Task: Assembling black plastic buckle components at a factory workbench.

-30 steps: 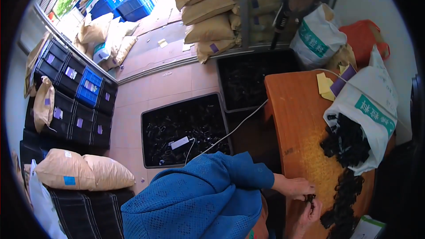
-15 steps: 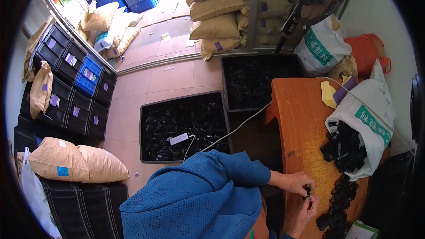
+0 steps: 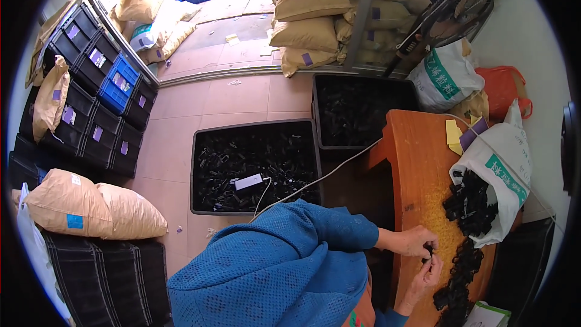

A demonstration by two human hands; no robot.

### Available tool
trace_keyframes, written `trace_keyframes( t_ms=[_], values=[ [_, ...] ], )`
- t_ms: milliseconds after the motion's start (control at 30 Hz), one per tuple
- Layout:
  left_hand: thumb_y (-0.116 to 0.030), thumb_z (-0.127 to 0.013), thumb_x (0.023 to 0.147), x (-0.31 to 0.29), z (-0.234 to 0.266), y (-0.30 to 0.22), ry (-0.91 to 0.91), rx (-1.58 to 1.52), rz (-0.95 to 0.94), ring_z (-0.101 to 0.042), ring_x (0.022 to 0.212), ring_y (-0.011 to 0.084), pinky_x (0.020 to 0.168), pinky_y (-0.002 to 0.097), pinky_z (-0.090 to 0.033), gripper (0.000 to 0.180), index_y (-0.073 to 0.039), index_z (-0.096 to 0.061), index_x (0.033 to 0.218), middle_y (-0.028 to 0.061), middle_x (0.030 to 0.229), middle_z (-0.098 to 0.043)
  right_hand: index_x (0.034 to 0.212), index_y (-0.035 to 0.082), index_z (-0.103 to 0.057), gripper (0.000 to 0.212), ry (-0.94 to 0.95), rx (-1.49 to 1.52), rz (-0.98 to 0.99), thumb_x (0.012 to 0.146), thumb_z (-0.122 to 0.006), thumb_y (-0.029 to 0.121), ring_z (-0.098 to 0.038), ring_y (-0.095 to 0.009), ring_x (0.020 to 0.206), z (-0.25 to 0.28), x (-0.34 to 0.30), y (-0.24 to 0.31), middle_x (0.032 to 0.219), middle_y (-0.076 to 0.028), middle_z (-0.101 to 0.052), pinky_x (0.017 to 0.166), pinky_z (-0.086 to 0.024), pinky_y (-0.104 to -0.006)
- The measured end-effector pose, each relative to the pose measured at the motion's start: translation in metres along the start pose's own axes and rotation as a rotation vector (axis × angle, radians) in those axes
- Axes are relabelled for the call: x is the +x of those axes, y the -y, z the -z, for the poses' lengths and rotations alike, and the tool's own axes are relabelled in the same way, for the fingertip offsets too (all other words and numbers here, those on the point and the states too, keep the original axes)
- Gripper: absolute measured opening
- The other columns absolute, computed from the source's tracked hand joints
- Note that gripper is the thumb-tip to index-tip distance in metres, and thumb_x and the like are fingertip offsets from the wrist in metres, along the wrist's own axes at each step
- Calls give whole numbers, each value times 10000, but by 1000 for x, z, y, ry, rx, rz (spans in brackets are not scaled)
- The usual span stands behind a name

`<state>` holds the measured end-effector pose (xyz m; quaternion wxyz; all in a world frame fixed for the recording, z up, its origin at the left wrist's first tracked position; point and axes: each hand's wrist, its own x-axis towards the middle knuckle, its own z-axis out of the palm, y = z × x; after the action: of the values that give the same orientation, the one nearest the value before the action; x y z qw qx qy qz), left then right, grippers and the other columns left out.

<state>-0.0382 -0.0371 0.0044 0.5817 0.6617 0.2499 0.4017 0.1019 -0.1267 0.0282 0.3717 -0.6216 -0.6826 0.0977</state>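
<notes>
Left hand [image 3: 413, 242], right hand [image 3: 427, 277]: fingers clamped on small black plastic piece [image 3: 428, 253]. Light, steady pinch advised; long black plastic heap [image 3: 462, 271] at 4 o'clock.

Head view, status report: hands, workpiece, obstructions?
Left hand, right hand: holding small black plastic-looking piece. Piece partly hidden, shape unclear. No obstruction seen; heap of black pieces alongside.

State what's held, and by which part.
A small black piece, pinched by the left hand and right hand; the gripped part can't be made out.
</notes>
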Motion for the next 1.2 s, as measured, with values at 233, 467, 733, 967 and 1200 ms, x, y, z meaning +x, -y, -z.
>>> trace_keyframes(
  t_ms=[233, 467, 733, 967, 1200],
  values=[
    [-142, -750, 698, -7, -14, 16, -96, -115, 32, -642, 715, 190, 610, 315, -516, 281, 15, -643, 905, 113, 785, -656, 1111, -83, -545, 208, -8, -24, 36, 920, -485, -27, -564, -348, 958, -7, -14, 27, 1057, -205, -545, 820, -468, -387],
    [-177, -725, 720, -16, -17, 13, -118, -179, 49, -642, 717, 184, 615, 317, -512, 218, -2, -626, 805, 119, 767, -658, 1085, -68, -581, 204, -63, -82, -115, 908, -519, 13, -608, -354, 940, -10, -26, 22, 1036, -228, -618, 802, -475, -391],
    [-107, -689, 809, -22, -9, 17, -44, -93, 261, -569, 669, 64, 576, 235, -476, 131, -7, -605, 807, 29, 707, -621, 1080, 8, -611, 244, -100, -51, -211, 844, -564, -32, -633, -338, 857, -16, -25, 16, 942, -182, -633, 729, -499, -360],
    [-156, -706, 782, 35, 3, 17, 52, 495, -41, -618, 645, 232, 582, 325, -494, 228, -16, -589, 920, 128, 764, -600, 1071, 7, -630, 237, -200, 71, -439, 841, -594, -40, -640, -235, 783, 5, -53, -1, 876, -149, -646, 689, -495, -295],
    [-175, -680, 786, 131, 45, 40, -28, 807, -23, -604, 824, 344, 679, 440, -482, 390, -86, -501, 1120, 144, 1024, -560, 1092, -25, -613, 215, -163, 368, -614, 884, -563, -21, -636, -120, 744, -4, -52, -16, 892, -82, -654, 686, -498, -232]
  ],
)
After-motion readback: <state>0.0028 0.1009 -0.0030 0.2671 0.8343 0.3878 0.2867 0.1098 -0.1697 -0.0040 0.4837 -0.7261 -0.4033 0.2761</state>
